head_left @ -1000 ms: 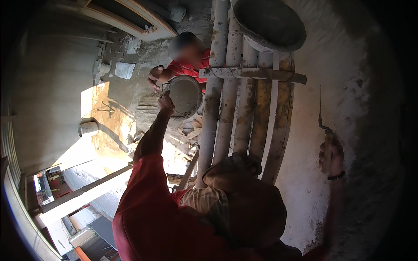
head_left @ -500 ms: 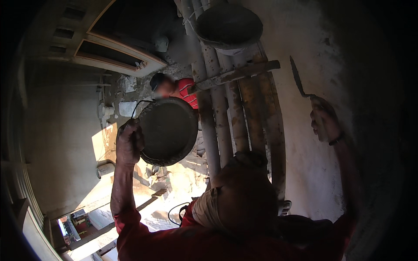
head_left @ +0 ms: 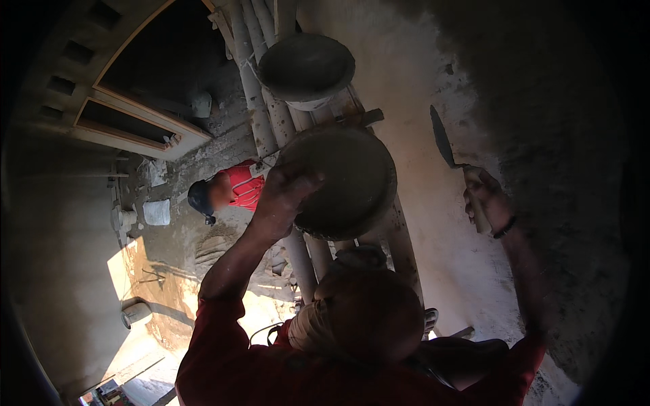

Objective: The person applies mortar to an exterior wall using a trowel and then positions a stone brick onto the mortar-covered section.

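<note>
My left hand [head_left: 276, 206] grips the near-left rim of a round dark bucket [head_left: 391, 193] filled with grey wet mortar. The bucket is over the scaffold poles, its mouth facing up toward me. In my right hand [head_left: 494, 203], the fingers are wrapped round the pale handle of a pointed trowel [head_left: 443, 141]. Its blade points away from me, in front of the wall [head_left: 433, 237] on the right. A second bucket [head_left: 310, 105], also holding grey mortar, stands farther along the poles.
Long scaffold poles [head_left: 254, 115] run away from me, with a cross-piece [head_left: 372, 117] partly behind the held bucket. Below on the left is a person [head_left: 245, 186] in a red striped shirt and dark cap. A container [head_left: 137, 312] lies on the sunlit ground. A framed opening [head_left: 128, 125] is at far left.
My left hand has swung the bucket rightward, from beside the poles to over them. My right hand still holds the trowel. The whole view has shifted, and the person below appears farther left.
</note>
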A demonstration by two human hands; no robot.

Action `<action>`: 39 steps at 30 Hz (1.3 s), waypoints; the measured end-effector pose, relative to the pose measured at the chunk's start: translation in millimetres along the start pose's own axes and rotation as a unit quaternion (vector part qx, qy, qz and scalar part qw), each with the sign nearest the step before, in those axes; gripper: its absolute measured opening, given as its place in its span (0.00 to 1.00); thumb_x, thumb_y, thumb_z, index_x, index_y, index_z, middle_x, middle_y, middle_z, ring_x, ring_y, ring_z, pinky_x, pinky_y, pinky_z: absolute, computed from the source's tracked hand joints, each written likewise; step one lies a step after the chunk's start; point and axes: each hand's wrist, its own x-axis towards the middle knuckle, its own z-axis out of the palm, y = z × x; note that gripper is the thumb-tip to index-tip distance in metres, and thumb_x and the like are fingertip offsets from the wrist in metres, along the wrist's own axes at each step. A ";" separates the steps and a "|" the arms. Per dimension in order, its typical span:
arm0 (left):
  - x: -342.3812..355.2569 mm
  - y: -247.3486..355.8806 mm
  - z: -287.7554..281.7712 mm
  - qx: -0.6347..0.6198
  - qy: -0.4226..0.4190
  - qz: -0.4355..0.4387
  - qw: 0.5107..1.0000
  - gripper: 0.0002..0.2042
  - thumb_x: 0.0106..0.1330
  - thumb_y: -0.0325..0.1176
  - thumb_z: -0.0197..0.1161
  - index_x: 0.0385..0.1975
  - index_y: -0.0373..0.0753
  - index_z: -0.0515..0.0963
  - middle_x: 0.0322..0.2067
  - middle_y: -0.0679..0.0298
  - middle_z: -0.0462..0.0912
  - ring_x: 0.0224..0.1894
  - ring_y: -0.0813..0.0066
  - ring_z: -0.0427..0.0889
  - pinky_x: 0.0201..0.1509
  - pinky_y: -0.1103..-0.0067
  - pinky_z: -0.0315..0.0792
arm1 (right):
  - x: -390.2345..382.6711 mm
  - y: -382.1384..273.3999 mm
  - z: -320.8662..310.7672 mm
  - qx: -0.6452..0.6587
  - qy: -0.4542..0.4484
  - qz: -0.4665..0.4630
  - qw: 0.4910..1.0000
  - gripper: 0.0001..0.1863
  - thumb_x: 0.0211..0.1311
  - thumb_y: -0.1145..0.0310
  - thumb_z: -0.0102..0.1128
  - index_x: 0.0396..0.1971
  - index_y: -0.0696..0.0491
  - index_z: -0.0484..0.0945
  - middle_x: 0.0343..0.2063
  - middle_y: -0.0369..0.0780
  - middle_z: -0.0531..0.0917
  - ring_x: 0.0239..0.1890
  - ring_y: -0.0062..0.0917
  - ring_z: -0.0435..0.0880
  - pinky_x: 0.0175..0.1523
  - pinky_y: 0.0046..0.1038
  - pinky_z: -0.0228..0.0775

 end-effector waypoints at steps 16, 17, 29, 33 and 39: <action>32.3 -15.9 27.8 0.062 -0.076 0.053 0.994 0.11 0.66 0.38 0.57 0.25 0.38 0.72 0.17 0.76 0.64 0.19 0.91 0.59 0.21 0.85 0.53 | 6.4 6.6 25.5 -0.014 -0.019 0.006 1.000 0.16 0.60 0.64 0.58 0.46 0.49 0.67 0.20 0.35 0.74 0.13 0.20 0.73 0.15 0.24 0.66; 29.8 -16.1 24.6 0.066 -0.078 0.046 0.994 0.12 0.66 0.37 0.56 0.24 0.36 0.72 0.17 0.74 0.65 0.22 0.89 0.60 0.24 0.83 0.56 | 9.0 5.2 30.9 -0.014 -0.035 -0.001 0.999 0.15 0.61 0.65 0.57 0.46 0.49 0.67 0.20 0.35 0.74 0.13 0.20 0.73 0.15 0.24 0.66; 40.7 -61.0 -26.8 0.235 0.050 0.178 0.954 0.10 0.69 0.28 0.50 0.44 0.30 0.75 0.31 0.61 0.73 0.35 0.70 0.72 0.43 0.75 0.67 | 9.8 6.5 14.1 -0.020 -0.057 0.008 0.998 0.22 0.60 0.70 0.58 0.54 0.51 0.65 0.20 0.34 0.72 0.15 0.19 0.71 0.18 0.25 0.67; 72.7 -102.3 -73.8 0.461 0.242 0.243 0.819 0.23 0.61 0.28 0.60 0.58 0.34 0.66 0.49 0.46 0.71 0.52 0.46 0.70 0.56 0.64 0.65 | 19.4 10.5 13.9 -0.009 -0.047 0.017 0.999 0.22 0.59 0.69 0.58 0.53 0.51 0.65 0.20 0.34 0.72 0.15 0.20 0.72 0.18 0.25 0.67; 59.2 -162.4 -143.9 0.125 0.418 0.139 0.889 0.16 0.66 0.32 0.59 0.50 0.31 0.72 0.37 0.56 0.81 0.38 0.71 0.77 0.45 0.74 0.71 | 20.3 33.3 8.0 -0.006 -0.032 0.000 0.999 0.20 0.61 0.65 0.59 0.51 0.50 0.66 0.20 0.35 0.74 0.13 0.19 0.73 0.15 0.22 0.67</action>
